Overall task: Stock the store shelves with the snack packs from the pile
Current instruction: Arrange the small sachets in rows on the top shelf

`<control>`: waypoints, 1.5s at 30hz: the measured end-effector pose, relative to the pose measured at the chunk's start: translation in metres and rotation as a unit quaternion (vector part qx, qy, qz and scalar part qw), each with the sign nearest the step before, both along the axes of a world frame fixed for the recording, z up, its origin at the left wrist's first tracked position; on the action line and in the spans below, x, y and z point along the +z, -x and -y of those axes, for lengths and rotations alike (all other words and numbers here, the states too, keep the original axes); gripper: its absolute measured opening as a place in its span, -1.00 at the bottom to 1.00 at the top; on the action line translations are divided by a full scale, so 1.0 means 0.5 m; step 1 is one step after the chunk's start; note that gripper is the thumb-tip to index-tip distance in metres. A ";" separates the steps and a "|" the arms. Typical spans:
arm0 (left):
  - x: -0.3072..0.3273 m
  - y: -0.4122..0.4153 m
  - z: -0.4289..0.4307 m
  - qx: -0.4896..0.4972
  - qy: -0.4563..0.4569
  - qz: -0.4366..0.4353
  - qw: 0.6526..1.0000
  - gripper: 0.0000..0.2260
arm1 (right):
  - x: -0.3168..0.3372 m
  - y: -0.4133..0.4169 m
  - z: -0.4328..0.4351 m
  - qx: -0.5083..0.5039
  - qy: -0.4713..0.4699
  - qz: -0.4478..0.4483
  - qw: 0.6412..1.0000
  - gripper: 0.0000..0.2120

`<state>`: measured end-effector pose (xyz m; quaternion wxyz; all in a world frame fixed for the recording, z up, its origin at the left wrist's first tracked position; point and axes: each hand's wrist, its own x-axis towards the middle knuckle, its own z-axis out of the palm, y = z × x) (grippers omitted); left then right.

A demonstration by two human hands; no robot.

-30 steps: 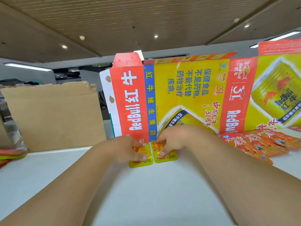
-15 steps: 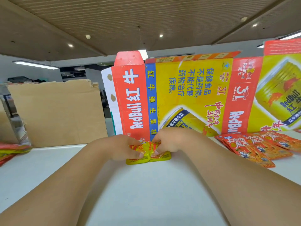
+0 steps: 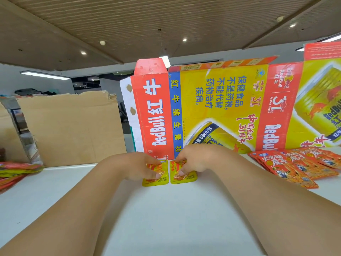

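I have both grips down on the white bench (image 3: pixel 166 222), side by side in the middle of my view. The left grip (image 3: pixel 139 167) is curled round the left pack (image 3: pixel 156 179), a small yellow one with red print: the fingers hook over its far edge and the thumb presses on its face. The right grip (image 3: pixel 196 161) holds the right pack (image 3: pixel 184 177), which is the same kind, in the same way, with one fingertip flat on the front. Both packs lie on the bench, their inner edges almost touching, just in front of the foot of the carton (image 3: pixel 212 108).

That carton is a flattened Red Bull box in red, yellow and blue, standing upright across the back of the bench. Left of it stands a sheet of brown cardboard (image 3: pixel 73 126), also upright. On the right, near my right forearm, a row of red packs (image 3: pixel 295 167) lies fanned and overlapping on the bench. At the far left edge I see a pile (image 3: pixel 14 171) of red and yellow packs, partly cut off by the frame.
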<state>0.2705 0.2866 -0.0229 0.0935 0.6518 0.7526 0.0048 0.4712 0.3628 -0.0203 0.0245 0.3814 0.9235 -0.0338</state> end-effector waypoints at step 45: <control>0.018 -0.019 0.024 0.000 0.030 -0.027 0.999 -0.50 | -0.029 0.052 0.017 -0.008 -0.006 -0.040 0.999 -0.53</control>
